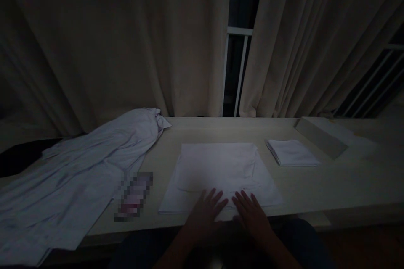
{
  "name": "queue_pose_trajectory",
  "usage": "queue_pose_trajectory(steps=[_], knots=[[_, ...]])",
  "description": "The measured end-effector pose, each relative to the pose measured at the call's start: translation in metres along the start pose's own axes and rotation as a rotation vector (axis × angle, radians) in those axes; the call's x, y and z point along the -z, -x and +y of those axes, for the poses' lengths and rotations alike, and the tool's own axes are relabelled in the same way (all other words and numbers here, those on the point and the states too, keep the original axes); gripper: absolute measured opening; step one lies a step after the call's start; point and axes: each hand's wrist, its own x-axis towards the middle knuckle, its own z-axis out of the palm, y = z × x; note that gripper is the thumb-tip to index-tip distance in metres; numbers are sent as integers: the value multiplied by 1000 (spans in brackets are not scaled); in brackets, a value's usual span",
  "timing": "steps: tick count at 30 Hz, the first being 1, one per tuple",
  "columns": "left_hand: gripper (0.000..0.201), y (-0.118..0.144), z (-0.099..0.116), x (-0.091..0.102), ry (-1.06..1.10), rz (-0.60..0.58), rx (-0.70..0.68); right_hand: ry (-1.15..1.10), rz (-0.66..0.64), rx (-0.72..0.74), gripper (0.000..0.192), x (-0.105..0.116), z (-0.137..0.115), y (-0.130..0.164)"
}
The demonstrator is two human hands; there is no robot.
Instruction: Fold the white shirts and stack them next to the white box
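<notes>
Rumpled fabric [91,164] left of flat cloth [217,166]; folded square [293,153], box [325,138] right.

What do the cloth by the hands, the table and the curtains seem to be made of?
Cloth: matte white fabric, perhaps cotton; it lies in thin, soft-edged layers.
Table: pale and smooth, maybe wood or a wood-look laminate; the dim light leaves that open.
Curtains: matte, brownish fabric, probably fairly heavy, judging by the deep, soft folds.
</notes>
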Motion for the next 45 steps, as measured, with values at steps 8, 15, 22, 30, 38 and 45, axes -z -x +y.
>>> queue_pose_trajectory(steps=[8, 15, 22, 30, 38, 45], knots=[[88, 21, 28, 10, 42, -16, 5, -33, -138, 3, 73, 28, 2, 39], [61, 31, -17, 17, -73, 179, 282, -2, 28, -305, 65, 32, 46, 75], [74, 20, -132, 23, -190, 144, 530, 47, 109, -386, 60, 29, 98, 47], [81, 27, -156, -17, -173, 30, 546, -35, -153, -365, 63, 8, 131, 10], [75, 66, -131, 12, -215, 76, 344, -83, -194, -238, 70, 33, 135, 42], [93, 128, -95, 32, -183, -20, 116, -103, -311, -52, 99, 60, 131, 73]])
